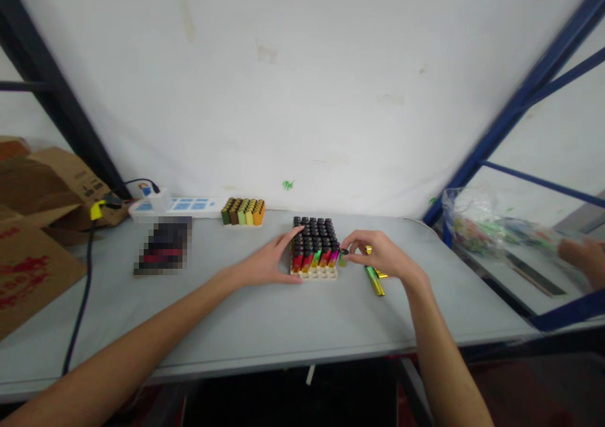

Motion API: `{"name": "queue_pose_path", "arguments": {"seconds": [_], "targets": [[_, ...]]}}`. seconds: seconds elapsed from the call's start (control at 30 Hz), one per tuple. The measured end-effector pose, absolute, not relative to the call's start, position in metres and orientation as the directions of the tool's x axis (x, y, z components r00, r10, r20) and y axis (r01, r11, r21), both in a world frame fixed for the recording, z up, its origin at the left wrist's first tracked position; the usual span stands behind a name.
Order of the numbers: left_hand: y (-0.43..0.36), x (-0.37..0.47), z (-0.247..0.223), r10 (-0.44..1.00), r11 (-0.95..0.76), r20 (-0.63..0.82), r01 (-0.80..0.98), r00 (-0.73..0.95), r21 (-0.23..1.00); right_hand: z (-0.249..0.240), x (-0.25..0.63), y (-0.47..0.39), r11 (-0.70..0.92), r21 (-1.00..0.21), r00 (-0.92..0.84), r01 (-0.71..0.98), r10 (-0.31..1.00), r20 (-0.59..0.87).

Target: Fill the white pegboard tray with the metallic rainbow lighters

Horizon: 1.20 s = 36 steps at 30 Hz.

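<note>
Two bare hands work over the grey table (265,326), one on each side of a pale tray (326,275) packed with black-topped lighters (312,233). The left hand (267,264) is spread wide, its thumb by the near left corner and a finger reaching up the left side, resting against the tray and the lighters. Pale holes show along the tray's near edge, and the lighters of the nearest rows have red, green, orange and purple bodies. The right hand (387,255) pinches a single greenish lighter (343,260) with a dark top between thumb and fingers, just beside the tray's right side. Under and near that hand lie shiny gold and green pieces (375,282), too small to make out fully. Farther back to the left, a second block of lighters (243,214) stands in coloured rows, near a white power strip (212,206). Brown cardboard (33,263) sits at the far left; at the right edge, past a blue frame (501,124), another person's hand (586,260) shows blurred.
</note>
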State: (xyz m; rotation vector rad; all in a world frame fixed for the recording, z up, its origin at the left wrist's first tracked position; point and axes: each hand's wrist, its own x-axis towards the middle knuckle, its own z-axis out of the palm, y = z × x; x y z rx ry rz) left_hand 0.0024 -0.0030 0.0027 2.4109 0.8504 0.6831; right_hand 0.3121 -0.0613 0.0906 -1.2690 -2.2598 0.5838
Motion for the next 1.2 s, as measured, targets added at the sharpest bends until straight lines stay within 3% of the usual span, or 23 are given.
{"name": "queue_pose_path", "arguments": {"seconds": [0.2, 0.4, 0.53, 0.9, 1.2], "targets": [[-0.004, 0.002, 0.004, 0.675, -0.678, 0.274, 0.43, 0.685, 0.596, 0.09, 0.313, -0.064, 0.496, -0.645, -0.441, 0.581, 0.858, 0.263], [-0.004, 0.003, 0.004, 0.678, -0.674, 0.267, 0.433, 0.685, 0.598, 0.092, 0.304, -0.068, 0.431, -0.674, -0.433, 0.6, 0.883, 0.18], [-0.005, 0.003, 0.004, 0.672, -0.68, 0.267, 0.431, 0.691, 0.593, 0.088, 0.29, -0.067, 0.4, -0.711, -0.354, 0.578, 0.908, 0.223], [-0.01, 0.003, 0.007, 0.667, -0.679, 0.277, 0.411, 0.691, 0.608, 0.05, 0.245, -0.055, 0.448, -0.473, -0.276, 0.759, 0.879, 0.389], [-0.006, 0.002, 0.002, 0.671, -0.685, 0.291, 0.421, 0.682, 0.594, 0.055, 0.248, -0.06, 0.465, -0.49, -0.343, 0.737, 0.883, 0.321]]}}
